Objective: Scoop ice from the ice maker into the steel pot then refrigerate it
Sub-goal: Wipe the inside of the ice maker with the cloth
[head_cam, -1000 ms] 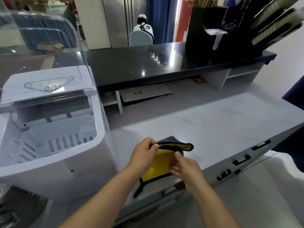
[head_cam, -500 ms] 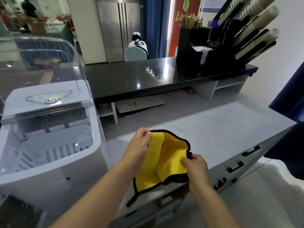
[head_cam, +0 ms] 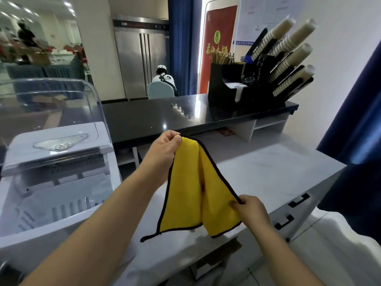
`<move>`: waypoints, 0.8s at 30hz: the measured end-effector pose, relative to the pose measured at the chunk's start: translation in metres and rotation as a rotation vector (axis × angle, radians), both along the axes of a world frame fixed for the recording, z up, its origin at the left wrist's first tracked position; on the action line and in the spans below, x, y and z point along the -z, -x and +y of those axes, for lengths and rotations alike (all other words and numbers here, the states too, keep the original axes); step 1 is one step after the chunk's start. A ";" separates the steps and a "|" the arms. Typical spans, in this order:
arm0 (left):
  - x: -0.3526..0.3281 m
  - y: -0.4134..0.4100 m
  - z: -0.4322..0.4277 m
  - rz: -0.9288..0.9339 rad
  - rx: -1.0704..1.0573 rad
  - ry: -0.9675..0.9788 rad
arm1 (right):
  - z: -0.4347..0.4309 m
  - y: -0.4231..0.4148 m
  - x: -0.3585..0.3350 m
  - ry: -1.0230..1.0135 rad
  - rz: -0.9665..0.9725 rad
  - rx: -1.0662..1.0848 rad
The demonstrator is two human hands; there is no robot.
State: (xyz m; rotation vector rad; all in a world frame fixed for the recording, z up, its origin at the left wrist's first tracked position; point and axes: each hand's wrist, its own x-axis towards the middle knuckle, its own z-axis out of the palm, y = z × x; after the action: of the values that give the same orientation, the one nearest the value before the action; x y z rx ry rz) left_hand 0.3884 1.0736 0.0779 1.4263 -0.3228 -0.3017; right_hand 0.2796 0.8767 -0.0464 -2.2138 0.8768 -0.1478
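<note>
A white ice maker [head_cam: 53, 223] stands at the left with its clear lid [head_cam: 51, 104] raised, and its inner basket looks bare. My left hand [head_cam: 165, 149] pinches the top corner of a yellow cloth [head_cam: 193, 193] with black edging. Lower down, my right hand [head_cam: 250, 209] pinches another corner of it. The cloth hangs unfolded between my hands above the grey counter [head_cam: 268, 172]. No steel pot is in view. A steel double-door refrigerator [head_cam: 142, 56] stands in the background.
A black raised bar top [head_cam: 165, 118] runs behind the counter. On it at the right stands a black cup dispenser [head_cam: 268, 79] with stacked paper cups. A person sits on a chair [head_cam: 160, 89] beyond the bar. Drawer handles [head_cam: 296, 201] line the counter's front.
Both hands lifted the cloth off the counter and pulled it open, the left hand rising and the right staying low. The view tilted upward.
</note>
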 end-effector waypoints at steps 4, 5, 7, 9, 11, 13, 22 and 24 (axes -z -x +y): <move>-0.017 -0.002 0.011 -0.159 -0.013 0.022 | -0.017 -0.005 -0.037 0.319 -0.017 0.017; -0.020 -0.001 0.013 -0.191 -0.012 0.025 | -0.019 -0.007 -0.047 0.326 -0.059 0.015; -0.023 0.000 0.017 -0.237 0.038 0.047 | -0.021 -0.012 -0.067 0.314 -0.175 0.020; -0.028 0.002 0.022 -0.275 0.162 0.087 | -0.021 -0.017 -0.082 0.280 -0.324 0.003; -0.033 0.002 0.026 -0.317 0.311 0.111 | -0.019 -0.023 -0.096 0.213 -0.483 -0.084; -0.036 0.001 0.029 -0.352 0.398 0.114 | -0.014 -0.026 -0.110 0.136 -0.601 -0.231; -0.020 -0.007 0.020 -0.382 0.390 0.072 | 0.021 -0.023 -0.150 -0.440 -0.756 -0.712; -0.016 -0.007 0.016 -0.343 0.365 0.076 | 0.023 -0.024 -0.156 -0.465 -0.780 -0.720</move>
State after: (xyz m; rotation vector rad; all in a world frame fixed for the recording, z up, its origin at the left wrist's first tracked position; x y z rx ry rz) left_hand 0.3951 1.0897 0.0940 1.3381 -0.8714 -0.3355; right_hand 0.3041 0.8995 0.1092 -1.6751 -0.2983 -0.3760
